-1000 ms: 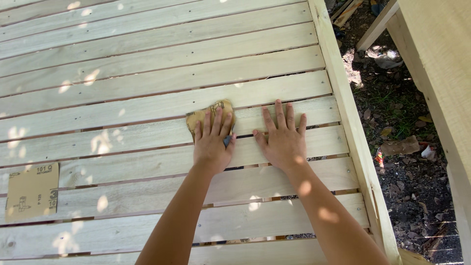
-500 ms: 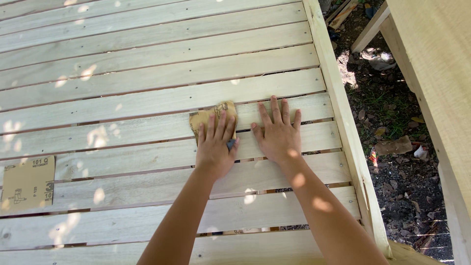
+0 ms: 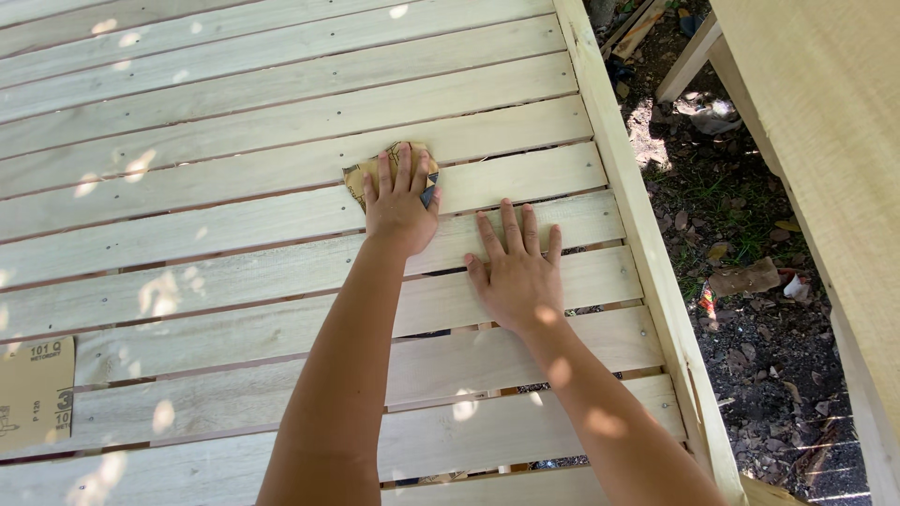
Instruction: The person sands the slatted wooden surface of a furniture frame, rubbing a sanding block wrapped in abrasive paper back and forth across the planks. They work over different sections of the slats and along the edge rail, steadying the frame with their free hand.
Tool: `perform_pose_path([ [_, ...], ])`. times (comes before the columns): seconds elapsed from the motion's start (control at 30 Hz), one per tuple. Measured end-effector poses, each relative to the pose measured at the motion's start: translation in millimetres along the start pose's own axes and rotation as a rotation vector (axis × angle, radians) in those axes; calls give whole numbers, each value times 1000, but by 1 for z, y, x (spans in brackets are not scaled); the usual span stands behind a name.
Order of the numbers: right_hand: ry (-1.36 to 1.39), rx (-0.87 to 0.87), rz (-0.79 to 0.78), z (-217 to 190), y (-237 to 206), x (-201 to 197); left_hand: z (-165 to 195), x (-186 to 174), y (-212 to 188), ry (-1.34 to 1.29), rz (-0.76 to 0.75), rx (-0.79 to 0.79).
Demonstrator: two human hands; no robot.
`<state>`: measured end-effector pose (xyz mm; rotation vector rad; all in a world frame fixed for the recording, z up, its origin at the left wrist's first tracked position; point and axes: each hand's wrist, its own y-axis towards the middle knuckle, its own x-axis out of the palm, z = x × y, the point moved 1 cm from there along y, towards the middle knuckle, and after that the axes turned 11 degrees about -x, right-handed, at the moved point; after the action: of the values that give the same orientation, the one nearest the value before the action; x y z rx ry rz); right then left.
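The left hand (image 3: 401,199) is lying spread and flat on a small folded piece of sandpaper (image 3: 384,171), pressing it down on a pale slatted wooden frame (image 3: 281,122); it is not gripping the piece, only pinning it under the palm and fingers, with tan corners and one dark corner peeking out around the hand. The right hand (image 3: 517,277) is resting open and empty, fingers splayed, on a slat just beside the left hand, nearer the person and toward the frame's side rail (image 3: 637,234). The sandpaper is sitting two or so slats beyond the right hand, well inside that side rail. Judging by its look, the piece is light, thin and limp, gritty on one face, so it should bend with the hand and is likely to slip or curl unless flat pressure is kept over its middle; pinching a free corner would be the way to lift it. A larger brown sheet of sandpaper (image 3: 36,395) is lying on the frame far out from the left hand, at the near edge of the view. Beyond the side rail, bare earth with leaves and scraps (image 3: 750,281) is showing, and a broad wooden board (image 3: 825,141) is leaning above it. Compared with a second ago, the left hand and its sandpaper are sitting a slat farther from the person, no longer level with the right hand, which has stayed planted on the slats.
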<state>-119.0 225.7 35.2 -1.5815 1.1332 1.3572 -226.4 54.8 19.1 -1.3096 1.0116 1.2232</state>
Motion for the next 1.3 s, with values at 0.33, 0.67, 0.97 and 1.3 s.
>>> perform_pose_path([
  [0.33,7,-20,32,2,6,8,-11,28,-183,-18,-99,178],
  [0.67,5,-12,45,1,3,4,8,13,-19,-32,31,20],
  [0.97,5,4,15,1,5,2,4,25,-93,-38,2,107],
  [1.3,-23,-28,63,2,4,8,5,33,-110,-39,-29,117],
])
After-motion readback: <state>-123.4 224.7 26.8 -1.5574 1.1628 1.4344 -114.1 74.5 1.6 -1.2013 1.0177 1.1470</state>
